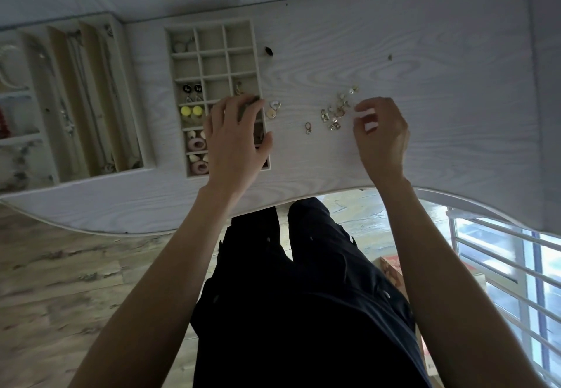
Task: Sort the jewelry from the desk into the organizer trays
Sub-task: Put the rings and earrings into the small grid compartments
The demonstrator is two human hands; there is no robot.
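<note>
Left hand (235, 135) spread flat over grid tray (217, 96) | right hand (381, 132) loosely curled, empty, beside loose earrings (335, 112) | no readable writing

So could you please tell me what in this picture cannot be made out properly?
- Head view: the left hand covers the grid tray's near right compartments, hiding their contents.
- The loose earrings are too small to tell apart.
- The long tray is cut off by the left edge.
- The right hand's curled fingertips may pinch something; cannot tell.
</note>
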